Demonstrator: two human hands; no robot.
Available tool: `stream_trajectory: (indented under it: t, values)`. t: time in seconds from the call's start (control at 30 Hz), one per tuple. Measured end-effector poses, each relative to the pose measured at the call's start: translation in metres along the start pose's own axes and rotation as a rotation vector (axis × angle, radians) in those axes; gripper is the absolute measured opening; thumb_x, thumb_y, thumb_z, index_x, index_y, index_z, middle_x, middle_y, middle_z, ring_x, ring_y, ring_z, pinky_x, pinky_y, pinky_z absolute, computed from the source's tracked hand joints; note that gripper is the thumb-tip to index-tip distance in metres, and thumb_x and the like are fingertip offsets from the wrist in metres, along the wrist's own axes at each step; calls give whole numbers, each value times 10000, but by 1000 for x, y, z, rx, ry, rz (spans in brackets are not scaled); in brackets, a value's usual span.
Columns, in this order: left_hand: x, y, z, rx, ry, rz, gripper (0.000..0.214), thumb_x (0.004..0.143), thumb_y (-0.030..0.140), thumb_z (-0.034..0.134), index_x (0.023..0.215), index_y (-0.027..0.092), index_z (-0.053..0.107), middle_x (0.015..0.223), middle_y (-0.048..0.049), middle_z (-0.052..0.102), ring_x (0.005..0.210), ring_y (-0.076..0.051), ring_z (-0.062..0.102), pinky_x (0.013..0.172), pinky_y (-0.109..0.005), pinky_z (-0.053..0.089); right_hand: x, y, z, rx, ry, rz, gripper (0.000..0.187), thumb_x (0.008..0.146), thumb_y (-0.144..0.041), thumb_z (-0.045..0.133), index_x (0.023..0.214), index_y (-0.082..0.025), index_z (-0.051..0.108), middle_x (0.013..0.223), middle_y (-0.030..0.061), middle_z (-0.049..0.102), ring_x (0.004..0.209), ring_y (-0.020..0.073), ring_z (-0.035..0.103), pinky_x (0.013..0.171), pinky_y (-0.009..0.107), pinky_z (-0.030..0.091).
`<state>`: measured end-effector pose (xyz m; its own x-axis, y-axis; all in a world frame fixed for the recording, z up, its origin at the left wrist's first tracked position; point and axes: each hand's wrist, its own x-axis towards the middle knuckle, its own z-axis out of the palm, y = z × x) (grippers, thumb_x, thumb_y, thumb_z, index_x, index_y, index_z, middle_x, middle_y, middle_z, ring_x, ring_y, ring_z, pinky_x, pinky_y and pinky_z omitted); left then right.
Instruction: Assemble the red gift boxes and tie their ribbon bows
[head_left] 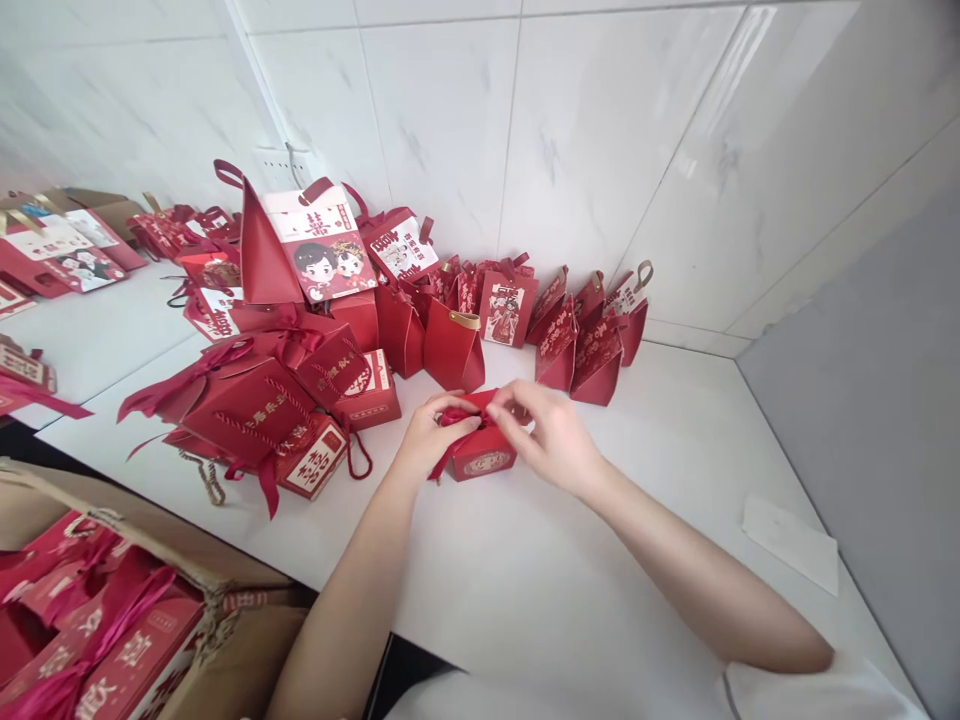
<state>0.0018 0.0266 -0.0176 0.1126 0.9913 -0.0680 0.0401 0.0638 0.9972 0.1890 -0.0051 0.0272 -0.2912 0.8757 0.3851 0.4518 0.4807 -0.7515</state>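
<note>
Your left hand (431, 432) and right hand (551, 432) both pinch the red ribbon (457, 418) atop the small red box (484, 462), which sits on the worktop (600, 580) just before the row of red gift bags (450, 345). This looks like the ribbon-tying step, which calls for a steady box and fine fingerwork. Bags crowd behind and to the left; open worktop lies near you and rightward, toward the white slip (791, 540).

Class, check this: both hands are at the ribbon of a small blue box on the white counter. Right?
No: the head view shows the small box red, not blue. The left hand and right hand are at its ribbon on the white counter.
</note>
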Motion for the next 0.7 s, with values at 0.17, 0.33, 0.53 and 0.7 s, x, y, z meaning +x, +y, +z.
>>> stream_trajectory:
  t: [0.17,0.33,0.53,0.7]
  values:
    - [5,-2,-4,-294,-83,-75,636,672,352,799,1270,274,599,1172,-59,671,1034,-228,654,904,-334,507,-46,-20,34,622,-448,320,368,935,-429,545,1277,-299,515,1255,57,568,876,151,642,753,307,516]
    - [6,-3,-6,-211,107,-72,493,712,452,756,1140,226,658,868,-2,654,806,-141,645,780,-250,489,-60,-18,54,692,-533,405,586,915,-515,555,1458,-435,348,1503,43,336,1104,186,554,917,379,484]
    - [4,-6,-13,7,311,51,495,782,637,596,966,188,694,827,-32,635,828,-191,628,763,-295,491,-59,-25,40,845,-611,518,559,895,-514,593,1414,-349,468,1495,54,415,1342,254,409,1048,442,378]
    - [-1,1,-25,58,154,112,532,852,633,506,1180,234,634,1104,-72,634,1090,-236,593,941,-339,462,-64,-35,42,946,-591,653,618,860,-478,658,1428,-380,434,1572,15,313,1457,237,248,1138,442,267]
